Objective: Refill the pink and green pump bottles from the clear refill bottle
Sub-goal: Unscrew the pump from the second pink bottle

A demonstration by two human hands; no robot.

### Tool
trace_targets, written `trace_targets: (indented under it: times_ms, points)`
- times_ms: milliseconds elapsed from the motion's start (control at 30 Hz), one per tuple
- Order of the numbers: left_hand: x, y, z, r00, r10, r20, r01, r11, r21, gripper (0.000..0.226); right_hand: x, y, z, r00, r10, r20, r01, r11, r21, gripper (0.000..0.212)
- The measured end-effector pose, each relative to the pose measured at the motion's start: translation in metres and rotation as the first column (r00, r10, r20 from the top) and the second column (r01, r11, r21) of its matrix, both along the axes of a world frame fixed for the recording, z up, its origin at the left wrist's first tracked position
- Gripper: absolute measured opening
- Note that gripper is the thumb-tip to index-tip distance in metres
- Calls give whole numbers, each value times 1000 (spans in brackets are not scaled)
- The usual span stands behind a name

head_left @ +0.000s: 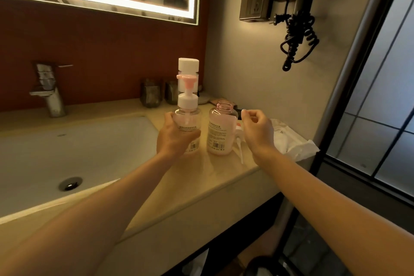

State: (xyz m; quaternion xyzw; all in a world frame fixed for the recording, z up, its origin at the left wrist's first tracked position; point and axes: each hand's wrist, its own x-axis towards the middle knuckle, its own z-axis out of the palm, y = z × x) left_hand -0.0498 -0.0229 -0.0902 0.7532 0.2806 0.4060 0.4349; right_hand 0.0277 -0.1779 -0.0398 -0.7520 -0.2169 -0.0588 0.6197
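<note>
Landmark: open pink bottle (pixel 220 134), upright on the tabletop (pixel 212 177), cap off, threaded neck bare, pink fill up to about the shoulder, barcode label facing the camera.

- Pink pump bottle (pixel 187 99): just beside the open pink bottle, on the basin side, not touching it. Upright, white collar and pink pump head fitted. Body looks see-through.
- Left hand (pixel 177 135): wrapped round the lower body of the pink pump bottle, thumb on the near face.
- Right hand (pixel 257 129): raised just beside the open pink bottle, on the side away from the basin, apart from it. Fingers clenched in, thumb against forefinger; nothing seen in the grasp.
- Loose pump (pixel 239 148): lying on the tabletop between the open pink bottle and the right wrist, white dip tube pointing toward the camera.
- Clear refill bottle (pixel 188 65): behind the pink pump bottle, farther back than the open pink bottle; white cap on.
- White packet (pixel 289 139): beyond the right hand, at the tabletop's far edge.
- Basin (pixel 67 145) and faucet (pixel 48 92): well apart from the open pink bottle, past the pink pump bottle.
</note>
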Motion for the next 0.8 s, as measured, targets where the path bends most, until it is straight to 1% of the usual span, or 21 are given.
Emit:
trace_targets:
  times_ms: [67,133,167,300,400,533,733,800]
  points:
    - [-17,-10,-6,999,-35,24,35,999,12,69,-19,2,4,999,19,37,-21,998,57,18]
    - [-32,-19,-11,997,-48,54,47,999,20,74,-40,7,11,995,89,45,-93,991,100,24]
    - [-38,-24,-14,997,-44,68,42,999,29,75,-50,10,15,991,124,52,-128,988,89,29]
    - [-61,-37,-19,993,-49,106,41,996,81,77,-81,23,24,962,239,131,-231,970,-77,49]
    - [-71,-39,-21,993,-57,101,46,994,103,76,-95,32,24,931,308,194,-285,948,-139,57]
    - [-72,-39,-22,995,-46,90,36,993,117,77,-97,42,22,927,277,252,-238,956,-173,52]
    - [-70,-39,-24,996,-32,81,24,995,96,77,-101,47,20,945,276,175,-261,960,-103,35]
    - [-70,-38,-23,997,-21,80,14,996,90,79,-103,47,21,947,303,103,-299,953,-48,29]
